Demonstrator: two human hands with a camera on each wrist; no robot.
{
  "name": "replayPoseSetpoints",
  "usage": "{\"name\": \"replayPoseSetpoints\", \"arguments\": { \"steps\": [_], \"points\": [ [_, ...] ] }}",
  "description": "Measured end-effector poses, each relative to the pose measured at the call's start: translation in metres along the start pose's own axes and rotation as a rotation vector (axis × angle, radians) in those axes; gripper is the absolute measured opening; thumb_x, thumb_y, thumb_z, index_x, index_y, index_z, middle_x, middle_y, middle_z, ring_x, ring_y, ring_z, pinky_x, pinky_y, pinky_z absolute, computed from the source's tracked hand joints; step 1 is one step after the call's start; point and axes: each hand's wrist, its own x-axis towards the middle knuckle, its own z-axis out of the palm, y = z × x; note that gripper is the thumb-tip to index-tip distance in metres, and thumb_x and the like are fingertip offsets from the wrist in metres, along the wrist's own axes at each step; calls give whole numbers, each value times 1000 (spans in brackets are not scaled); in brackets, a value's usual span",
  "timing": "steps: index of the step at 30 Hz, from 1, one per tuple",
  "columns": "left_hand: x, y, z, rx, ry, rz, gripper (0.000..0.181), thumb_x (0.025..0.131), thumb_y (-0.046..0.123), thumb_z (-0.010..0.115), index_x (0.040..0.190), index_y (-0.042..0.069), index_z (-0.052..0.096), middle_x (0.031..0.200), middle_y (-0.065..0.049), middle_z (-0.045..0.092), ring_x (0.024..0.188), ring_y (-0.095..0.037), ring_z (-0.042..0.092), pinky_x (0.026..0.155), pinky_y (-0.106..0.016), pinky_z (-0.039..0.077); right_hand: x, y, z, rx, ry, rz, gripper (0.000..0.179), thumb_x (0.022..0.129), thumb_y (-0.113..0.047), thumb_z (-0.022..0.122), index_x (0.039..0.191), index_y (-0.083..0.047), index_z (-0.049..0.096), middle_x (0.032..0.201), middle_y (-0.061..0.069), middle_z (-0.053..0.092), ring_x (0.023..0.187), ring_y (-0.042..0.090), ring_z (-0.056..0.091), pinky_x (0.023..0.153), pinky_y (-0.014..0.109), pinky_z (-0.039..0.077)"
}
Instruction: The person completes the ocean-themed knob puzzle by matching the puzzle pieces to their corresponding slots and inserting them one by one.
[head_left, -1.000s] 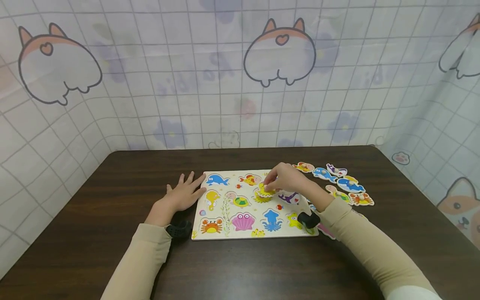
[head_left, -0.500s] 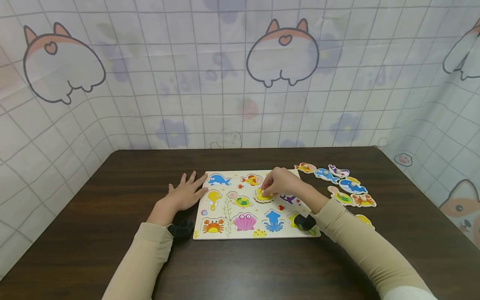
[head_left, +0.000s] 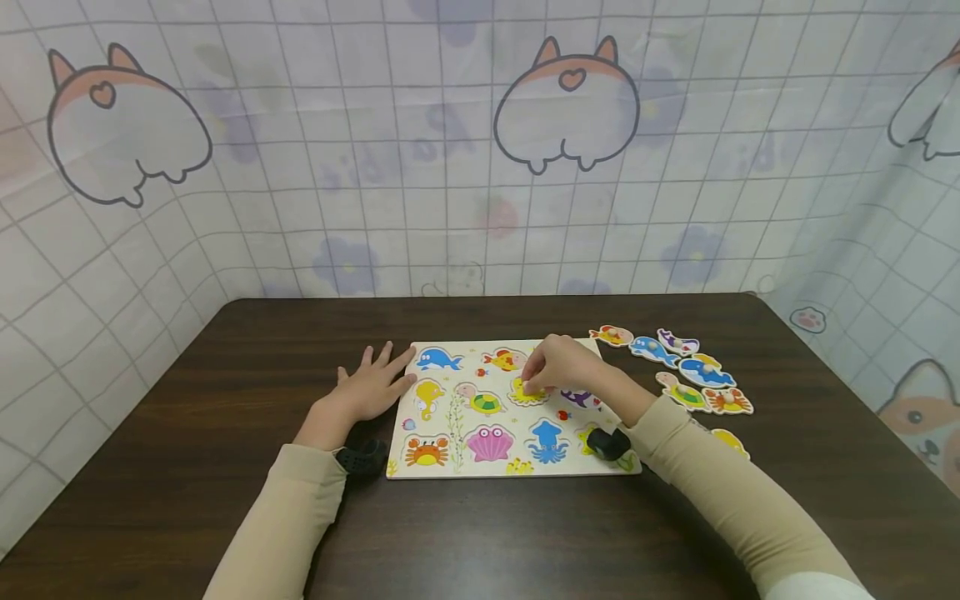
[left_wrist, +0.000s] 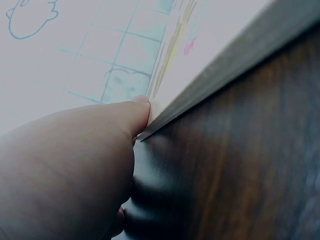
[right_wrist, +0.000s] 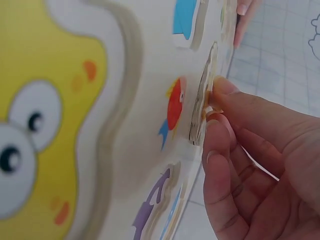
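In the head view, the board [head_left: 517, 415] lies flat on the dark table [head_left: 480, 542]. The right hand [head_left: 564, 365] reaches over the board and pinches a yellow piece [head_left: 531, 394], which is near the middle of the board. The hand covers part of the piece, so I can't tell if it sits all the way down in its hole. If it is turned a bit wrong, its bumpy edge could catch on the rim and leave it tipped. The left hand [head_left: 365, 392] has its fingers spread out at the left side of the board. The turtle piece [head_left: 684, 393] and the crab piece [head_left: 726, 401] lie to the right of the board, close to the right sleeve [head_left: 738, 492]. If that arm swings out low, it could knock them about.

In the left wrist view, the left hand only touches the edge of the board and does not wrap round it. A hard sideways push from the other hand might make the board slide, because this touch looks light.

In the right wrist view, the thumb and fingers squeeze a little knob [right_wrist: 210, 111] on the yellow piece, over the board. The knob is tiny, so the fingers could slip off if they press crooked.
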Motion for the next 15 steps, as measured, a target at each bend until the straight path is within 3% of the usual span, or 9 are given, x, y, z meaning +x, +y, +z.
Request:
{"name": "replayPoseSetpoints", "arguments": {
  "steps": [15],
  "points": [
    [2, -2, 1, 2, 2, 1, 65, 111, 46, 37, 167, 18, 18, 168, -25, 5, 151, -53, -1, 108, -82, 0, 1, 3, 2, 7, -3, -6, 8, 89, -18, 83, 89, -10, 80, 80, -1, 71, 65, 16, 58, 61, 25, 48]
  ]
}}
